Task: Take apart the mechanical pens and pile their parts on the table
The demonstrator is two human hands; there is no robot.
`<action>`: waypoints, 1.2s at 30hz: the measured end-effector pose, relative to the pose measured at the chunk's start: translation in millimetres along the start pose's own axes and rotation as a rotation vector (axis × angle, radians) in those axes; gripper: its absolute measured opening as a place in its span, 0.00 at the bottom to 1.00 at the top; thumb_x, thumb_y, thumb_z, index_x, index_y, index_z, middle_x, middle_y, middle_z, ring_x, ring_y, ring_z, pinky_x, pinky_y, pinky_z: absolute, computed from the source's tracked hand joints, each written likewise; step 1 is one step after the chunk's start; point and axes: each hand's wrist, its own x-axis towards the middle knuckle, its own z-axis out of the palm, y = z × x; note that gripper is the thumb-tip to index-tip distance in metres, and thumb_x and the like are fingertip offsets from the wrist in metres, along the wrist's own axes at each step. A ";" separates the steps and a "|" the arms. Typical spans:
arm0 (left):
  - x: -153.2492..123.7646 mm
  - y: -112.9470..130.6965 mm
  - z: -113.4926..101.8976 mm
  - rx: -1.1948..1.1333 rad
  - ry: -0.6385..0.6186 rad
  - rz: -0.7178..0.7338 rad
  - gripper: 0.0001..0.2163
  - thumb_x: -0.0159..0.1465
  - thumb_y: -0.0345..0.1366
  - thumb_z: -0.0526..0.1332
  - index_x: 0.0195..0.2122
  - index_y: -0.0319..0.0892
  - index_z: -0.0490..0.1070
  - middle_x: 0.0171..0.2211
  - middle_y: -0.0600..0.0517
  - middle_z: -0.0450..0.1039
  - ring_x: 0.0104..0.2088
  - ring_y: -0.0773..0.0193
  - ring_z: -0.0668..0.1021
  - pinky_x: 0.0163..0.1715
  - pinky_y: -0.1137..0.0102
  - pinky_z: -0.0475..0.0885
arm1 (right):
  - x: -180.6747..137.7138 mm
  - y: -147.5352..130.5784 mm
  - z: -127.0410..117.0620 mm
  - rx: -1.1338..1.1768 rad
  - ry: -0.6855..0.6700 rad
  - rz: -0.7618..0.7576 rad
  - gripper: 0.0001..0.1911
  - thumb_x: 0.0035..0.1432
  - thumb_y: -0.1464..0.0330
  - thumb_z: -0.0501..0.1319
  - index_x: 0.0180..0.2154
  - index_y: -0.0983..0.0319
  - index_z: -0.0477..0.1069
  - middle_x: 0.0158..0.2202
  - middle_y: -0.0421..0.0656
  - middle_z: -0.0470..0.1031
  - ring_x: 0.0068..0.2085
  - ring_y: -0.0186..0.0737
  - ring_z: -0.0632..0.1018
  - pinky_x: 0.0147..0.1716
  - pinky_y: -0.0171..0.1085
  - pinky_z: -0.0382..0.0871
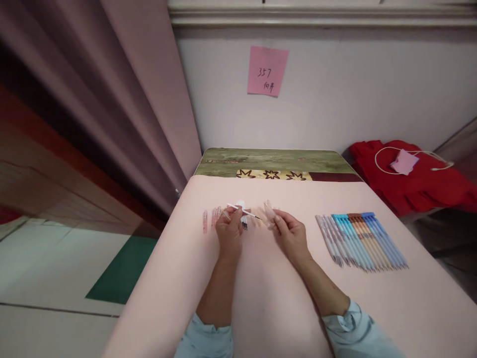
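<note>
Thin stick and clear tube held close together

The left hand [230, 229] pinched a thin white stick [252, 215] with a dark tip, its fingers closed narrowly on it. The stick slanted across the middle of the pink table cover [263, 303], its tip pointing right. The right hand [292, 232] held a clear tube [269, 213] between thumb and fingers, also in a narrow grip. The tube stood tilted just right of the stick's tip; whether the two touched could not be told.

Clear pink pieces [214, 218] lay left of the left hand. Several dark-tipped sticks [244, 224] lay between the hands, beside pale, blurred pieces [255, 220]. Well to the right, a row of pens [363, 241] lay side by side: greyish, light blue, brown and blue. A green strip [276, 159] crossed the table's far end, and a red cloth [391, 191] lay beyond on the right.
</note>
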 end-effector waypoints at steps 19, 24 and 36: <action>-1.3 2.0 0.9 -0.008 -0.067 -0.010 0.14 0.53 0.41 0.69 0.27 0.39 0.65 0.24 0.51 0.77 0.11 0.81 0.56 0.13 0.78 0.46 | -2.1 -10.0 1.9 0.299 -0.121 0.089 0.09 0.54 0.63 0.65 0.31 0.60 0.67 0.18 0.33 0.65 0.20 0.30 0.65 0.21 0.30 0.60; -2.4 2.8 1.3 -0.020 -0.058 -0.012 0.15 0.53 0.41 0.69 0.26 0.39 0.64 0.22 0.53 0.75 0.11 0.81 0.55 0.13 0.78 0.44 | -3.3 -14.2 3.0 0.272 -0.047 0.051 0.11 0.52 0.63 0.66 0.34 0.60 0.68 0.24 0.36 0.72 0.24 0.33 0.73 0.26 0.34 0.69; -2.2 2.0 0.0 -0.004 -0.050 0.022 0.14 0.54 0.41 0.68 0.26 0.39 0.64 0.25 0.50 0.78 0.11 0.81 0.55 0.13 0.77 0.45 | -1.2 -15.4 3.2 0.263 -0.007 0.071 0.19 0.44 0.61 0.73 0.32 0.59 0.66 0.27 0.40 0.78 0.27 0.37 0.79 0.31 0.38 0.76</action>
